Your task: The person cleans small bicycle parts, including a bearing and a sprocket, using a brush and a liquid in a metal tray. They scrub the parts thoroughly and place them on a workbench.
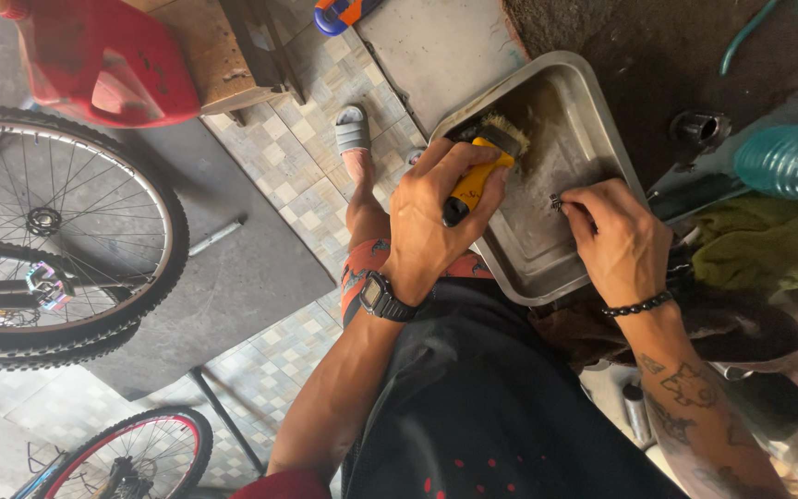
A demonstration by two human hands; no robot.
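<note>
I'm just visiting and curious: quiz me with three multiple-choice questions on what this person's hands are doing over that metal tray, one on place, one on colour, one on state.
1. Where is the brush?
A. over the metal tray
B. on the floor
C. on the bicycle wheel

2. What colour is the brush handle?
A. green
B. yellow
C. white

3. How does the right hand hold the small metal part?
A. flat on the palm
B. pinched in the fingers
C. not at all

Answers: 1 A, the bristles sit inside the tray's rim, gripped by the left hand. 2 B, yellow shows between the fingers. 3 B, the fingertips close on the part.
</note>
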